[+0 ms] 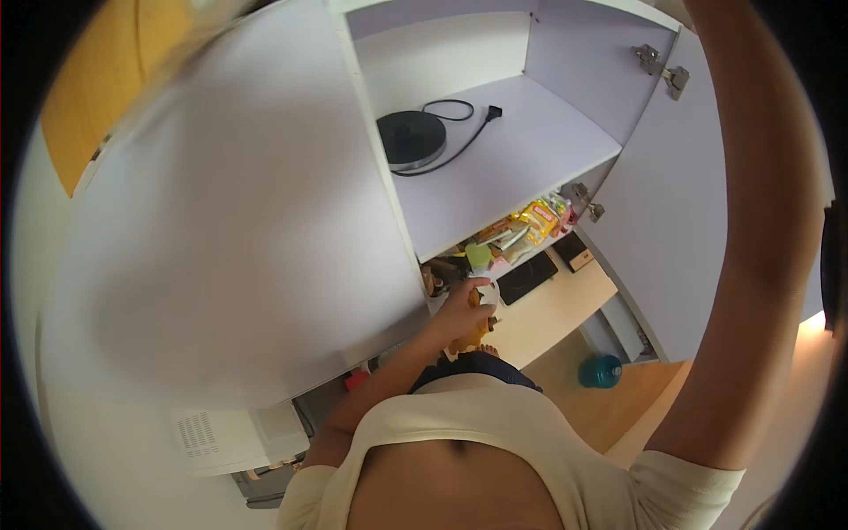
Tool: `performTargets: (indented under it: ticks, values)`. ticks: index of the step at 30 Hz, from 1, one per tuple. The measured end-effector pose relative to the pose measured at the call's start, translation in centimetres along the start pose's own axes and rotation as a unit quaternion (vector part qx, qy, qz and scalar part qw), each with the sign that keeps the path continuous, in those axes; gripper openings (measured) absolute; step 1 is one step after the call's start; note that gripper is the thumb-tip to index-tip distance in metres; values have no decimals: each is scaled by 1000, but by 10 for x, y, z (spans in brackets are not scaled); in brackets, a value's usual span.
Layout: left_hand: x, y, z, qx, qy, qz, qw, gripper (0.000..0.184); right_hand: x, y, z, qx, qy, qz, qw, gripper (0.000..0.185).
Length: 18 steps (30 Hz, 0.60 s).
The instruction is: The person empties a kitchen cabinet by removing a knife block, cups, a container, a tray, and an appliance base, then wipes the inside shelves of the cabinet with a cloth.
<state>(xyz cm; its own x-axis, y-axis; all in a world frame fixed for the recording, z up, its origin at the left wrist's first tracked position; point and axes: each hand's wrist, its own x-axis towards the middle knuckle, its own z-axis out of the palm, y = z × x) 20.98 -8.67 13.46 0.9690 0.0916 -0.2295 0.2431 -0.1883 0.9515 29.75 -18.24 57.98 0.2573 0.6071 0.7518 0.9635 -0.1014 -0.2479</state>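
Amber-coloured, the item (478, 332) sits at the left hand (463, 312), just below the crowded lower shelf and near the edge of the pale tabletop (543, 325). From where I stand, the fingers are bent partway round it, thumb and forefinger apart at the top, and the hand seems to have hold of it; how firm that grip is, I can't tell. The right arm (767, 238) reaches up, its hand out of sight, so I can't say whether it is open or holding something.

What worries me is the packing on that shelf: a green-topped container (478, 256) stands close to the fingertips, with a yellow packet (539, 221) and other loose packets heaped beside it. A knuckle or the amber item catching them could tip something onto the black panel (528, 278) below. A loose grip might let the item slip too. Above, the open cabinet door (658, 212) stands near the raised arm, and an elbow swinging out could knock it
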Motion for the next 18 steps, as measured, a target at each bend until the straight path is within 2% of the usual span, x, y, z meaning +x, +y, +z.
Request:
performTargets:
  ticks: [1,3,5,7,9,11,14,15,17,18]
  values:
    - [1,5,2,-58,-4,-28,998,56,-11,5,-2,-7,18,-14,1000,45]
    - [0,15,2,-35,-25,-58,997,60,-32,16,-5,-19,61,-45,997,42]
    - [-2,20,3,-62,-19,-9,998,59,-54,28,-10,-31,117,-77,990,39]
    - [-3,23,1,-34,-13,-8,999,57,-80,41,-12,-42,183,-110,976,35]
    - [-3,27,0,-99,-37,44,993,53,-109,52,-7,-53,241,-132,960,32]
    - [-12,53,3,-113,-26,74,991,47,-140,65,6,-50,260,-132,955,29]
    - [-11,62,4,-74,-4,220,973,42,-195,74,54,19,96,-29,995,24]
    - [-11,70,5,-78,2,220,972,42,-215,74,72,30,6,53,998,35]
    - [-18,100,6,-209,40,207,955,43,-244,81,100,148,-69,119,979,47]
    - [-18,105,5,-225,55,208,950,42,-253,84,109,153,-75,117,978,47]
